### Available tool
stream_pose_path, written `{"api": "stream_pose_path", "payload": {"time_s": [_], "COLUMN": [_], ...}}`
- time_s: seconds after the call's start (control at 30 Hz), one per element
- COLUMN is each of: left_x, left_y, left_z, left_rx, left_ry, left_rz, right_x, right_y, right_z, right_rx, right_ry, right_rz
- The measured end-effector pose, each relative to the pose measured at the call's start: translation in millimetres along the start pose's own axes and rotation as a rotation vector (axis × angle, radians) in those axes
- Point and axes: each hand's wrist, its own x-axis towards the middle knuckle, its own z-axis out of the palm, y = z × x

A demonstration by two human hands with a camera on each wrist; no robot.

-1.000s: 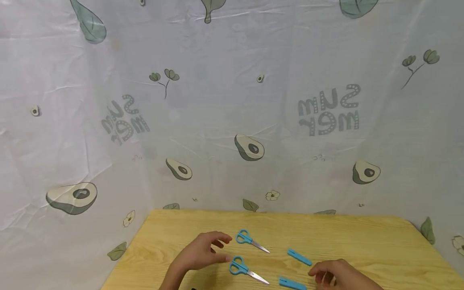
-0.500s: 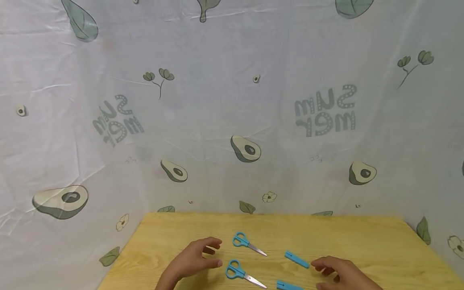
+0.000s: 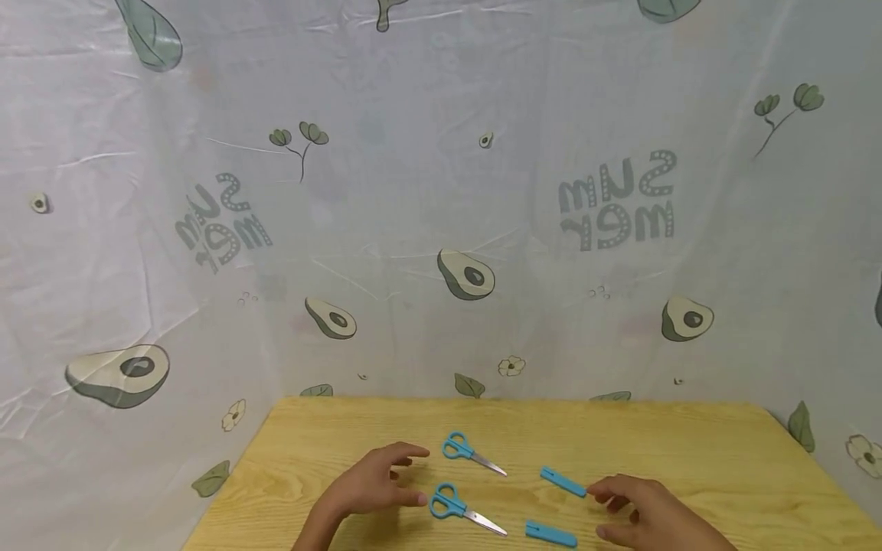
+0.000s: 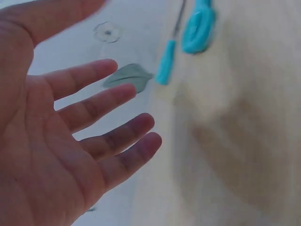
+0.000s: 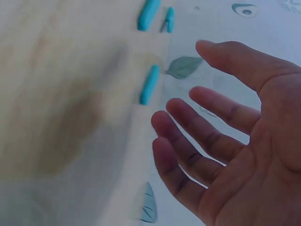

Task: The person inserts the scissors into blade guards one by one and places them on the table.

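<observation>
Two scissors with blue handles lie on the wooden table, blades pointing right: the far scissors (image 3: 458, 445) and the near scissors (image 3: 448, 501). My left hand (image 3: 375, 486) hovers just left of their finger loops, fingers spread loosely and holding nothing. To the right of the blades lie two slim blue blade covers, the far cover (image 3: 563, 481) and the near cover (image 3: 551, 533). My right hand (image 3: 641, 509) is beside them, its index fingertip right at the far cover's end. In the wrist views, the left palm (image 4: 47, 141) and the right palm (image 5: 263, 165) both face empty air.
The light wooden table (image 3: 331, 428) reaches back to a pale curtain (image 3: 386, 229) printed with avocados and leaves. This curtain also closes off the left and right sides. Shadows of the hands fall on the tabletop.
My left hand has drawn slightly left from the scissors' loops. My right hand has moved a little forward, its thumb now showing. Scissors and covers lie as before; the head view has shifted slightly.
</observation>
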Motion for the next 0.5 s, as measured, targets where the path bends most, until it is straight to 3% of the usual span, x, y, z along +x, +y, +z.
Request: {"api": "stream_pose_path", "payload": {"time_s": [0.13,0.23,0.37,0.5], "left_x": [7.4,18.3,33.7,37.6], "left_y": [6.9,8.4,8.3,6.8], "left_z": [-9.5,-10.2,-2.9,6.1], "left_rx": [0.026,0.051,0.020,-0.048], "left_ry": [0.051,0.052,-0.018,-0.103], "left_rz": [0.017,0.039,0.063,0.076], "right_x": [-4,0,9,14], "right_y": [-22,-27,-31,-32], "right_z": [-11,-12,-3,11], "right_rx": [-0.048,-0.083,-0.055,-0.001], "right_ry": [0.055,0.081,0.075,0.081], "right_rz": [-0.012,-0.063,-0.129,-0.149]}}
